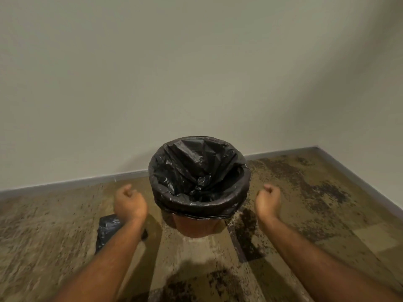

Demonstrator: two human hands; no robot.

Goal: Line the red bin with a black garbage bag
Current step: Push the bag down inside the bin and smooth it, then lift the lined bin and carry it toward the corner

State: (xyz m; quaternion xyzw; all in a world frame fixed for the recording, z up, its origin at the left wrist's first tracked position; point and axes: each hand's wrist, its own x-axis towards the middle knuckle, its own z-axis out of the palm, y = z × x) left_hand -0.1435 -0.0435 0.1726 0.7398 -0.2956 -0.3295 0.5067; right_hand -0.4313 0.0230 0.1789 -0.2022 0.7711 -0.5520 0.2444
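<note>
The red bin [197, 226] stands on the carpet close to the wall. A black garbage bag [196, 175] sits inside it, its edge folded down over the rim all round; only the bin's lower red wall shows. My left hand [128, 203] hovers just left of the bin, fingers curled in a loose fist, holding nothing. My right hand [268, 200] is just right of the bin, also curled shut and empty. Neither hand touches the bag or the bin.
A folded pack of black bags [108, 229] lies on the carpet left of the bin, partly under my left forearm. A plain wall with a grey skirting [72, 183] runs behind the bin and meets a second wall in the corner at right.
</note>
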